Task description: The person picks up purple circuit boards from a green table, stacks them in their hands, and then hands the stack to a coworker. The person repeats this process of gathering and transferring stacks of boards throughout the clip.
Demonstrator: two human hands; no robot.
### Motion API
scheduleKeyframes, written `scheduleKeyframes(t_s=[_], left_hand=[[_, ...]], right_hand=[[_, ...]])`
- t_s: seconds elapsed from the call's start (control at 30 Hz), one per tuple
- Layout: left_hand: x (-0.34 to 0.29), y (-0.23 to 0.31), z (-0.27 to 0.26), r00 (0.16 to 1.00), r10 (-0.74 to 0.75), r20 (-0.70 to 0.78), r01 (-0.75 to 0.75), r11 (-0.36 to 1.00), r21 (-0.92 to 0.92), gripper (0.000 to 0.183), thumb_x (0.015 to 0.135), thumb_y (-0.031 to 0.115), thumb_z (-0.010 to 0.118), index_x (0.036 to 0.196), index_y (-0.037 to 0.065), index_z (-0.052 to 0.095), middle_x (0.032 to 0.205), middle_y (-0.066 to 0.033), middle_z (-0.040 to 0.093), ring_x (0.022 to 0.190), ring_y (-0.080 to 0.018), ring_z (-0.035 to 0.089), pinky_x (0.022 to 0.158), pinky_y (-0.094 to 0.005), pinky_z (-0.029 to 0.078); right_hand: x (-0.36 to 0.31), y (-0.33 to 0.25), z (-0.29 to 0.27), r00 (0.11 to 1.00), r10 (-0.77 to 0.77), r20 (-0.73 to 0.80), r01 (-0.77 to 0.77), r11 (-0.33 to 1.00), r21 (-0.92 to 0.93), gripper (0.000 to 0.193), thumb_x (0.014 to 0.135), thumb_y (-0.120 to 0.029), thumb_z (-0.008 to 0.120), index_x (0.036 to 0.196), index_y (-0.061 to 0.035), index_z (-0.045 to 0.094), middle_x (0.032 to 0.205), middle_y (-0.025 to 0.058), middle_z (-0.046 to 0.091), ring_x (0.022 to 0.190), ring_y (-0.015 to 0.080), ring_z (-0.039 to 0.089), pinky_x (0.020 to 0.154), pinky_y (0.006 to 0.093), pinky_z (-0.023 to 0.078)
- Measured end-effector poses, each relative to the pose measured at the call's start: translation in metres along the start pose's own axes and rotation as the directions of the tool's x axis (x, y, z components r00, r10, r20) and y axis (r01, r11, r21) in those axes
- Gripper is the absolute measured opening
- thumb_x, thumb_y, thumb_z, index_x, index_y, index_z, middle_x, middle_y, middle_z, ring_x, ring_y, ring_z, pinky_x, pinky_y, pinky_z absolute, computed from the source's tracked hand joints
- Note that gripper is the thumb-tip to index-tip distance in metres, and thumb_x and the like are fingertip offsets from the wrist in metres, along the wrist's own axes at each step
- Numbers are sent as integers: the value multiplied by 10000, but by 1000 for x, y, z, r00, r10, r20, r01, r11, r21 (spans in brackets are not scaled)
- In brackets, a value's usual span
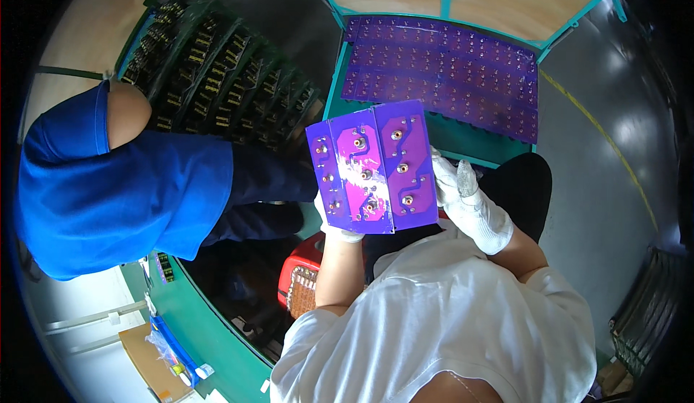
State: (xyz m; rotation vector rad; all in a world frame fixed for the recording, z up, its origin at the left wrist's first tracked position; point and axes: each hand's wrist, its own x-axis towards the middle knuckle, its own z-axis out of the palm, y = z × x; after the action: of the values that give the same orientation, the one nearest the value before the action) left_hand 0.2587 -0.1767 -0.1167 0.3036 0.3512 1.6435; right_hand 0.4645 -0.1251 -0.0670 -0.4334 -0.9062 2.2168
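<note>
A purple circuit board panel, made up of three strips side by side with brass-coloured terminals, is held up and tilted in front of me. My left hand, in a white glove, grips it at the lower left edge; most of its fingers are hidden behind the board. At the right edge my right hand, also gloved in white, closes on the panel, its fingertips partly behind it and the greyish thumb sticking up. Glare whitens part of the middle strip.
Beyond the panel, rows of similar purple boards lie on a green-framed cart. Dark racks of parts stand far left. A person in blue is close on my left. A green bench holds a cardboard box.
</note>
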Motion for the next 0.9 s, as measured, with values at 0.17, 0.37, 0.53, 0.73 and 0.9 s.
scheduleKeyframes(t_s=[0.17,0.37,0.53,0.73,0.9], left_hand=[[3,-2,-9,999,-35,19,36,997,-75,499,936,342,404,1349,62,405,1334,-148,482,1189,-313,503,993,-483,418],[2,-3,0,1000,-23,-18,22,998,-56,459,942,319,380,1319,65,438,1284,-134,513,1132,-291,534,946,-445,449],[3,-5,13,994,27,-103,-30,999,-29,429,936,294,408,1295,67,468,1258,-121,541,1103,-277,558,915,-434,471],[4,-4,-6,999,33,-31,-34,999,-19,416,933,275,428,1297,75,467,1255,-110,548,1109,-267,559,917,-431,472],[0,-4,0,989,31,-145,-19,997,81,441,936,300,427,1321,86,434,1255,-105,535,1119,-259,544,928,-425,462]], right_hand=[[3,19,-27,997,-28,70,24,998,58,855,882,-677,306,1473,-74,167,1516,89,205,1378,210,242,1128,382,197],[-3,-5,-4,997,-25,77,25,1000,8,759,939,-599,266,1466,-59,185,1530,84,176,1388,200,226,1137,376,180],[1,-6,-1,999,26,-20,-26,1000,9,833,900,-666,273,1461,-54,209,1531,88,172,1391,202,219,1140,366,175],[2,-18,15,992,57,-110,-81,970,-229,943,836,-751,287,1463,-51,203,1530,94,172,1390,212,219,1135,369,184],[0,-13,1,1000,23,1,-22,990,-139,999,800,-783,319,1464,-47,196,1525,94,184,1386,223,223,1134,385,183]])
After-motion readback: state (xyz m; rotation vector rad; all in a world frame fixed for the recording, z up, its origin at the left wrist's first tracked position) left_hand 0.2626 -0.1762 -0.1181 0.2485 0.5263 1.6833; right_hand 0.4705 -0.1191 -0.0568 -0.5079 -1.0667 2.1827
